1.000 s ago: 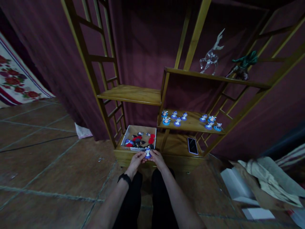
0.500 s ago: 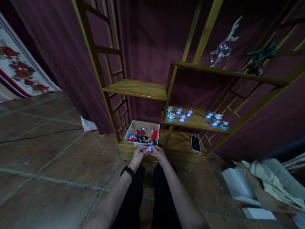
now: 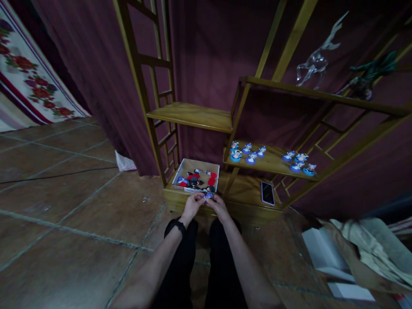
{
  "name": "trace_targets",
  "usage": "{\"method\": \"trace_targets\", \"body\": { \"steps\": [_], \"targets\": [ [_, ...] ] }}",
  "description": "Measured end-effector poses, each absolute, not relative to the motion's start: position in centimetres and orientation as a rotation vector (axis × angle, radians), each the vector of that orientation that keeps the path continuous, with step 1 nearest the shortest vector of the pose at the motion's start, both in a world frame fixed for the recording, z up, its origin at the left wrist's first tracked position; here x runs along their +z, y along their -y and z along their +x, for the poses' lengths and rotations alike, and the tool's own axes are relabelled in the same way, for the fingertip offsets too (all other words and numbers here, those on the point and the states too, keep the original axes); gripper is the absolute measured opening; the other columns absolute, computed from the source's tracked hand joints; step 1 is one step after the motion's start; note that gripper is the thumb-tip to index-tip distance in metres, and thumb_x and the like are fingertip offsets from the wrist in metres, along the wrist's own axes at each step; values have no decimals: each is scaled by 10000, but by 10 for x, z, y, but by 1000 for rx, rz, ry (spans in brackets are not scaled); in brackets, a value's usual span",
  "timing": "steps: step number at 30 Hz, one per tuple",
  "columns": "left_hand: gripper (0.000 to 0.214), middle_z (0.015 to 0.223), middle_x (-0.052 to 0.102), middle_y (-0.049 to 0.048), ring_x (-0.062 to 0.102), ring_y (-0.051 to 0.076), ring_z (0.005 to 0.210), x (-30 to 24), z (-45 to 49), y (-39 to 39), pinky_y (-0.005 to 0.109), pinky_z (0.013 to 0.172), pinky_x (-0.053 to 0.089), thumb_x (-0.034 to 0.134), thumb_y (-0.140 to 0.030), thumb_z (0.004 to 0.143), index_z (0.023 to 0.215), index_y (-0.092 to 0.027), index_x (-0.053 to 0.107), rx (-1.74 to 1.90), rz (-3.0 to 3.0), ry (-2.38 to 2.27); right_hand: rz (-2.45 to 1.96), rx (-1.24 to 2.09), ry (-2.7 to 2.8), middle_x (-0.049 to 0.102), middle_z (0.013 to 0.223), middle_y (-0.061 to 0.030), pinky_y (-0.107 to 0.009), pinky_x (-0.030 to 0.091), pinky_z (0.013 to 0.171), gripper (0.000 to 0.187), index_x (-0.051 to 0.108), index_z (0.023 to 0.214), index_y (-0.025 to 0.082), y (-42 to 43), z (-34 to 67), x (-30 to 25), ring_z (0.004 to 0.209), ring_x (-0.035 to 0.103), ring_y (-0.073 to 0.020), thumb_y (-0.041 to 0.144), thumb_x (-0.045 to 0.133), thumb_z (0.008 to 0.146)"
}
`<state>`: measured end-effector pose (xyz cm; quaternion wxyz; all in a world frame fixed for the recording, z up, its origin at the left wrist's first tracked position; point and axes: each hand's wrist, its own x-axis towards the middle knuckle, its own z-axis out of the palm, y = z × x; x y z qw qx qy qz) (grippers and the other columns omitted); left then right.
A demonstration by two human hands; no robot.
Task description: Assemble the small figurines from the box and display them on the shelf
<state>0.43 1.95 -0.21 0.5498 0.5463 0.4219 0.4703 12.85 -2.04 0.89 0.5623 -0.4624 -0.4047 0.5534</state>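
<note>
Pinching one small blue-based figurine [image 3: 208, 195] between both hands: your left hand [image 3: 192, 205] is closed on its left side, your right hand [image 3: 219, 207] on its right, both equally near. It sits just off the near edge of the cardboard box [image 3: 202, 165], above the front edge of the bottom shelf [image 3: 244, 189]. Long axis too small to tell. The box holds loose red, black and blue pieces. Further right: glossy matching figurines [image 3: 251, 159] on the wooden middle shelf [image 3: 273, 162], and a flat dark phone [image 3: 267, 193] on the bottom shelf.
</note>
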Motion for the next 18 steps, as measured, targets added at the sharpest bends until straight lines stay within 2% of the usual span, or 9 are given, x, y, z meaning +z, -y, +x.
{"method": "trace_targets", "body": {
  "steps": [9,12,15,18],
  "targets": [
    [318,513,553,-31,520,95,487,5,3,-18,212,511,401,727,-351,535,742,-137,616,1069,1235,-945,-1131,1186,958,645,884,-5,-310,462,729,360,607,925,223,19,130,9,789,586,-182,375,667,605],
    [409,599,607,2,572,121,555,9,0,-17,216,522,413,716,-360,558,886,-136,619,975,1215,-906,-1131,1118,998,647,904,-7,-313,452,760,322,610,921,229,20,133,10,821,584,-190,371,645,634],
    [583,677,636,22,596,138,611,14,-2,-16,225,541,428,705,-359,579,1099,-150,548,952,1170,-869,-1140,1044,1037,653,896,-16,-310,441,784,304,616,912,219,25,138,13,841,584,-197,376,631,652],
    [645,693,634,21,592,130,610,16,-4,-16,220,536,425,703,-355,584,1163,-150,505,985,1134,-885,-1171,933,1096,653,872,-20,-308,445,767,290,617,901,206,33,150,27,821,583,-192,380,617,669]
  ]
}}
